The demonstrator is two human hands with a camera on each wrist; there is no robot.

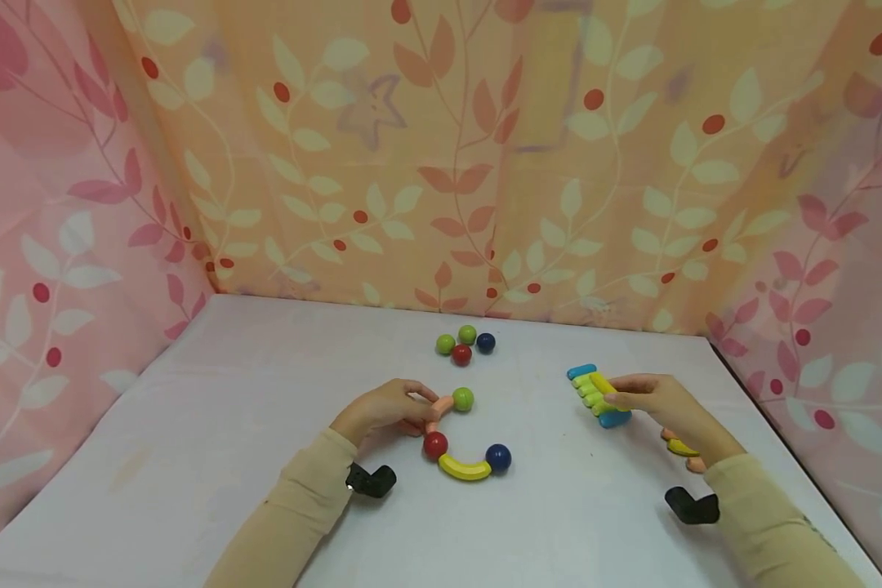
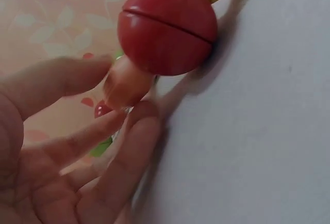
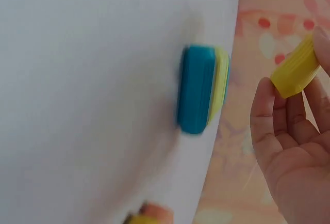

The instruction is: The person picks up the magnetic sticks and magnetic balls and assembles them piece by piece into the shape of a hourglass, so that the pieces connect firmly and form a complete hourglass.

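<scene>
Left hand (image 1: pixel 389 408) is pinching the orange piece (image 2: pixel 126 84) touching the red ball (image 1: pixel 435 445), thumb opposing fingertips, likely steadying it. Right hand (image 1: pixel 657 400), well right of the ball, is gripping a yellow stick (image 3: pixel 299 69) between thumb and part-curled fingers, probably keeping it clear of the green sticks (image 1: pixel 585 390). Both forearms (image 1: pixel 290 506) are slanting inward.

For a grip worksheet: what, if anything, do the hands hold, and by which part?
The left hand pinches a peach piece near its middle; the right hand holds a yellow bar by its sides, far end uncovered.
</scene>
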